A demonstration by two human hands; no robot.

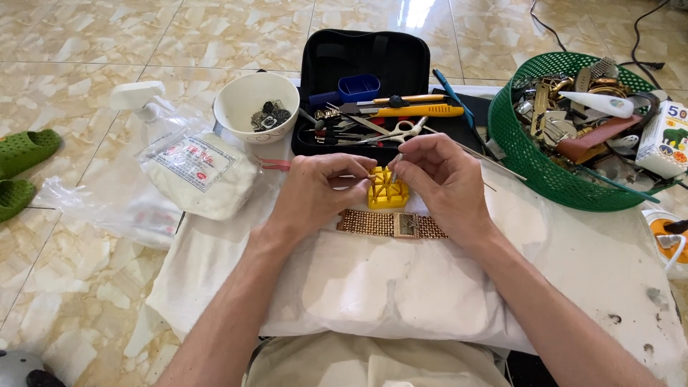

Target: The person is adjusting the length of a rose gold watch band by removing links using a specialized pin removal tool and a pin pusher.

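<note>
Lap in beige fabric at bottom edge, both forearms running up over a white cloth [401, 287] spread on the counter [609, 279]. Gold mesh watch band [390, 225] lies flat across the cloth, clasp roughly centred, just below both hands. Left hand [315, 192] curled, fingers drawn together, pinched on the left side of a small yellow slotted holder block [388, 192]; something thin seems to sit between the fingertips, too small to tell what. Right hand [443, 179] fingers closed on a thin metal tool [396, 159], tip pointing down at the top of the block. Block sits on the cloth between the two hands, just above the band, not clearly touching it. Left of the hands: clear plastic bag [197, 175] with white contents, white spray bottle [140, 97] behind it, more crumpled plastic hanging off the counter edge. Behind the hands: white bowl [256, 106] with small dark metal parts, and an open black tool case [365, 93] holding a yellow-handled knife, scissors, tweezers and a blue box. Right: green plastic basket [545, 165] full of watch parts, straps and a white tube. Far left on the tiled floor: pair of green sandals [21, 165].
</note>
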